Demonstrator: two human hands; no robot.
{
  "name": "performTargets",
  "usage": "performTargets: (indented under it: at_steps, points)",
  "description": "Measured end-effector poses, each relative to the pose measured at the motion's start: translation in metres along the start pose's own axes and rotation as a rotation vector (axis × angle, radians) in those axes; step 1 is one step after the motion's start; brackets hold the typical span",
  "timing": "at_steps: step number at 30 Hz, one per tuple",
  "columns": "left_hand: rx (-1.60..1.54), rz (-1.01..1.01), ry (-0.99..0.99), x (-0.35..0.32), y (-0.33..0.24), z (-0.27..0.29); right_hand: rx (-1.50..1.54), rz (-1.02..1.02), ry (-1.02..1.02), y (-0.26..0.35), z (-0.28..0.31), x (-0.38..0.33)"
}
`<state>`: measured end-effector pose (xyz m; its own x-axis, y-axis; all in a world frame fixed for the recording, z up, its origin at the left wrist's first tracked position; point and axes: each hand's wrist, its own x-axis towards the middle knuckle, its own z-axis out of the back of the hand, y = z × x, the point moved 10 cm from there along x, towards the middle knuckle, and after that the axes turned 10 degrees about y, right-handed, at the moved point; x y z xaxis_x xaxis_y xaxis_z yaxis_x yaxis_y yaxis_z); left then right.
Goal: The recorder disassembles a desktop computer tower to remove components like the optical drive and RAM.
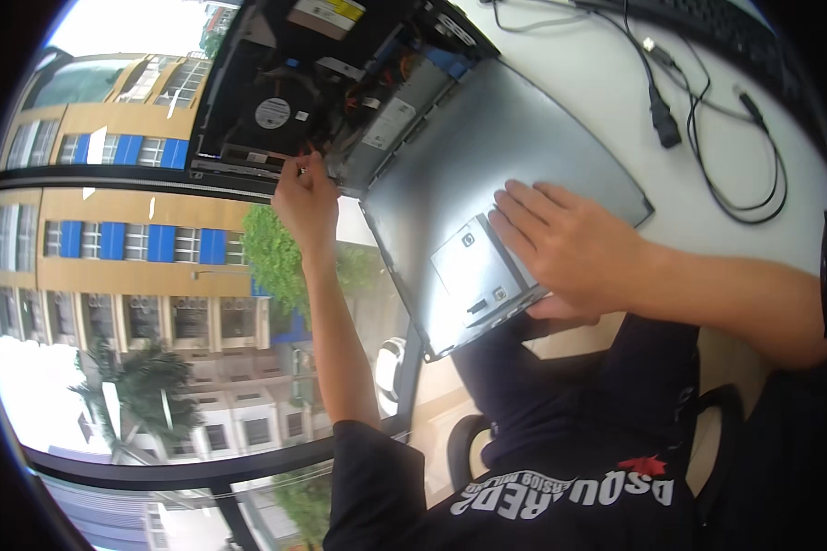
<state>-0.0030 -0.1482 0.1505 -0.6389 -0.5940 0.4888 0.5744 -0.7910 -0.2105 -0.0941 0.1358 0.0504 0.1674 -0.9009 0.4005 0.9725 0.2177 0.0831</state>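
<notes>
- One opened black desktop computer case [276, 92], lying on the white tabletop [597, 83] with its insides showing. It sits at the top of the view, just left of centre.
- One round black cooling fan [274, 112] with a pale centre label inside that case, plus a bunch of blue, orange and red wires beside it. Too tangled to count.
- One big flat grey metal side panel [487, 147], tilted, its upper end against the open case and its lower end reaching out over the tabletop's edge toward the person's lap.
- One smaller square silver bracket plate [473, 266] fixed on the lower part of that panel.
- Left hand [306, 197]: arm stretched up, fingers curled in at the edge of the case right below the fan. Looks like the grip is pinching something small there, but honestly I can't tell what, or if it's actually holding anything.
- Right hand [565, 243]: lying flat on the grey panel, fingers spread and straight, palm down over the bracket plate's right edge. The thumb seems tucked under the panel's edge, so it's a loose clamp on it.
- Two black cables [708, 156] looping on the tabletop at upper right, one with a chunky plug [664, 124].
- One black keyboard [708, 23] at the far top right edge.
</notes>
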Motion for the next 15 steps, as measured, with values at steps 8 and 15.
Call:
performTargets:
  at_steps: [8, 15]
  points:
    - [-0.227, -0.035, 0.205, 0.001, -0.015, -0.019, -0.141, -0.023, -0.014, -0.002, -0.010, -0.007]
    - [-0.437, -0.064, 0.236, -0.008, 0.007, -0.017, 0.100, -0.045, 0.132, -0.002, -0.021, -0.006]
